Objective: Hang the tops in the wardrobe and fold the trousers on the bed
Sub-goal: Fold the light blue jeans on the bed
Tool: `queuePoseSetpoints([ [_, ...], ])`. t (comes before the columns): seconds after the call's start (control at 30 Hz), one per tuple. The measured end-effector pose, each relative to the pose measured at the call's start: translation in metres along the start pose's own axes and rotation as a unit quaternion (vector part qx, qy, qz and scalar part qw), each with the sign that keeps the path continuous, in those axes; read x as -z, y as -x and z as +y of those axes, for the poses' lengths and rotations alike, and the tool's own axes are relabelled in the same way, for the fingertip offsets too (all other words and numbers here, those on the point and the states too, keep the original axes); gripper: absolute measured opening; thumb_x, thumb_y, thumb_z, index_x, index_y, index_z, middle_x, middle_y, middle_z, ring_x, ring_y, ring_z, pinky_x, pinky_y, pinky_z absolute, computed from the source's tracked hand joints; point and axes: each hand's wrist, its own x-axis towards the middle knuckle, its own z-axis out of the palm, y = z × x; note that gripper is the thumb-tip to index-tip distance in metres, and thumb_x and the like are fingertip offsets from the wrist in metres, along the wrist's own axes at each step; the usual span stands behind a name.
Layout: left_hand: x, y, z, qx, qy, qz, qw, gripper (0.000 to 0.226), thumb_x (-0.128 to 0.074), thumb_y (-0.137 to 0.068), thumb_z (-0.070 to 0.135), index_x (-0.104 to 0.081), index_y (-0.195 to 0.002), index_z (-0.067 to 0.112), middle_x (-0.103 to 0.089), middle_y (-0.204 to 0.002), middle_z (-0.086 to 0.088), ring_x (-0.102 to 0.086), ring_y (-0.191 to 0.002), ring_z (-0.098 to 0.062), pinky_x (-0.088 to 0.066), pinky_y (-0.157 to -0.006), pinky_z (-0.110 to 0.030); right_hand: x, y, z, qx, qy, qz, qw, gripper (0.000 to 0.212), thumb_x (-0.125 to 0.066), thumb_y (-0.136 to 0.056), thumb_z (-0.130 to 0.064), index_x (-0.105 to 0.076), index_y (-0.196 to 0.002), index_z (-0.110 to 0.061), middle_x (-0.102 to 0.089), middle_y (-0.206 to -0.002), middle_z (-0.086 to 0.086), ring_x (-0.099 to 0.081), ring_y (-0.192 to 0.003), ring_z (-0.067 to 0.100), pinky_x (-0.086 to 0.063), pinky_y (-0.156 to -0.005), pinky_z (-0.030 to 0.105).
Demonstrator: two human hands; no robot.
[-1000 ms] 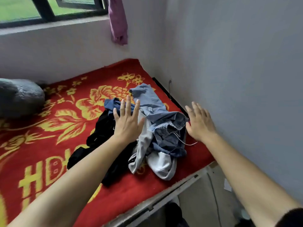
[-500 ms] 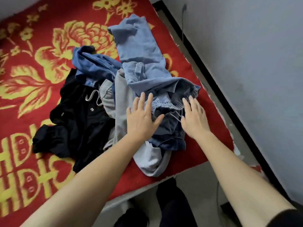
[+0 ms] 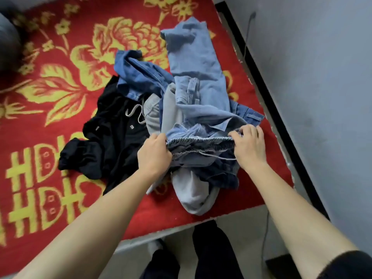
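Looking down through the head camera, I see my left hand (image 3: 155, 152) and right hand (image 3: 249, 147) each clenched on one end of the elastic waistband (image 3: 201, 140) of the light blue trousers (image 3: 195, 63). The fingers are curled round the gathered denim, and the band is drawn taut between them. The trousers lie on top of the heap on the bed, one leg running away from me alongside the grey wall (image 3: 312, 77). A thin white drawstring (image 3: 217, 157) trails from the waistband toward the right wrist. Partly under the trousers, on their left, sits a crumpled darker denim garment (image 3: 141, 77); I cannot tell whether it is a top or trousers. Left of that lies a black garment (image 3: 112, 137) with a pale cord and a small white mark, spread over the red blanket (image 3: 60, 57) with its yellow flowers and lettering. A grey garment (image 3: 191, 192) pokes out from beneath the heap, its end close to the near edge of the bed. A black frame rail (image 3: 271, 109) runs between the blanket and the wall. Below the bed edge my legs (image 3: 211, 248), in dark cloth, stand on the pale floor.
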Motion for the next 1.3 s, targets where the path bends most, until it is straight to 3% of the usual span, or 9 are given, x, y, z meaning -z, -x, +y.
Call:
queuePoseSetpoints([
  [0.2, 0.150, -0.004, -0.039, -0.059, 0.001, 0.137, 0.989, 0.022, -0.053, -0.078, 0.003, -0.055, -0.097, 0.011, -0.051, -0.095, -0.009, -0.055, -0.090, -0.036, -0.036, -0.058, -0.037, 0.162, -0.035, -0.056, -0.027, -0.033, 0.082, 0.996, 0.036, -0.051, -0.088, 0.000, -0.060, -0.119, -0.016, -0.054, -0.112, 0.014, -0.054, -0.101, 0.038, -0.046, -0.066, 0.040],
  [0.5, 0.431, 0.057, -0.145, -0.064, 0.053, 0.398, 0.914, 0.026, -0.053, -0.074, 0.002, -0.067, -0.092, 0.014, -0.066, -0.093, -0.012, -0.061, -0.086, -0.039, -0.044, -0.068, -0.039, 0.411, -0.019, -0.223, -0.072, -0.223, 0.250, 0.939, 0.043, -0.048, -0.092, -0.009, -0.050, -0.134, -0.016, -0.066, -0.109, 0.029, -0.063, -0.098, 0.047, -0.047, -0.077, 0.043],
  [0.63, 0.501, 0.100, -0.213, -0.047, 0.085, 0.476, 0.874, 0.035, -0.049, -0.077, 0.002, -0.067, -0.104, 0.016, -0.064, -0.109, -0.013, -0.060, -0.097, -0.037, -0.045, -0.078, -0.039, 0.478, 0.002, -0.316, 0.010, -0.387, 0.319, 0.865, 0.049, -0.041, -0.086, -0.002, -0.056, -0.130, -0.017, -0.066, -0.119, 0.013, -0.061, -0.107, 0.034, -0.043, -0.084, 0.029],
  [0.73, 0.525, 0.119, -0.260, -0.012, 0.097, 0.501, 0.860, 0.038, -0.048, -0.082, 0.001, -0.055, -0.117, 0.015, -0.051, -0.123, -0.016, -0.055, -0.105, -0.038, -0.045, -0.083, -0.043, 0.507, 0.016, -0.367, 0.043, -0.523, 0.324, 0.787, 0.059, -0.032, -0.074, 0.005, -0.066, -0.115, -0.021, -0.064, -0.114, 0.007, -0.068, -0.089, 0.018, -0.053, -0.066, 0.018],
  [0.93, 0.536, 0.129, -0.323, 0.109, 0.204, 0.430, 0.873, 0.028, -0.044, -0.093, 0.008, -0.052, -0.120, 0.010, -0.065, -0.111, -0.013, -0.060, -0.092, -0.033, -0.041, -0.069, -0.031, 0.518, 0.018, -0.427, 0.079, -0.652, 0.293, 0.695, 0.063, -0.029, -0.060, 0.001, -0.076, -0.086, -0.032, -0.070, -0.102, 0.009, -0.066, -0.087, 0.033, -0.059, -0.081, 0.054],
  [1.03, 0.555, 0.131, -0.329, 0.106, 0.301, 0.458, 0.830, 0.040, -0.040, -0.089, 0.000, -0.058, -0.123, 0.012, -0.067, -0.112, -0.011, -0.064, -0.093, -0.027, -0.051, -0.073, -0.027, 0.527, 0.009, -0.446, 0.090, -0.663, 0.284, 0.687, 0.064, -0.031, -0.062, -0.002, -0.077, -0.090, -0.036, -0.073, -0.103, 0.005, -0.063, -0.078, 0.027, -0.058, -0.079, 0.047],
  [1.13, 0.589, 0.139, -0.327, 0.084, 0.382, 0.525, 0.755, 0.050, -0.037, -0.084, -0.005, -0.063, -0.121, 0.016, -0.066, -0.115, -0.004, -0.061, -0.080, -0.010, -0.045, -0.060, -0.010, 0.544, 0.000, -0.462, 0.106, -0.657, 0.273, 0.694, 0.062, -0.034, -0.069, -0.002, -0.078, -0.094, -0.039, -0.074, -0.104, -0.002, -0.066, -0.087, 0.022, -0.058, -0.089, 0.041],
  [1.23, 0.631, 0.149, -0.327, 0.066, 0.374, 0.602, 0.703, 0.056, -0.033, -0.078, -0.007, -0.063, -0.121, 0.012, -0.065, -0.116, -0.001, -0.057, -0.102, -0.014, -0.039, -0.080, -0.004, 0.562, -0.008, -0.482, 0.145, -0.650, 0.266, 0.697, 0.058, -0.037, -0.076, 0.001, -0.077, -0.094, -0.037, -0.071, -0.114, -0.006, -0.067, -0.109, 0.016, -0.054, -0.099, 0.036],
  [1.3, 0.659, 0.155, -0.330, 0.076, 0.362, 0.630, 0.683, 0.056, -0.032, -0.077, -0.008, -0.061, -0.122, 0.008, -0.059, -0.108, 0.003, -0.051, -0.097, -0.009, -0.028, -0.073, 0.004, 0.572, -0.014, -0.498, 0.177, -0.647, 0.264, 0.693, 0.056, -0.037, -0.076, 0.003, -0.074, -0.099, -0.032, -0.069, -0.110, -0.013, -0.066, -0.102, 0.000, -0.055, -0.094, 0.026],
])
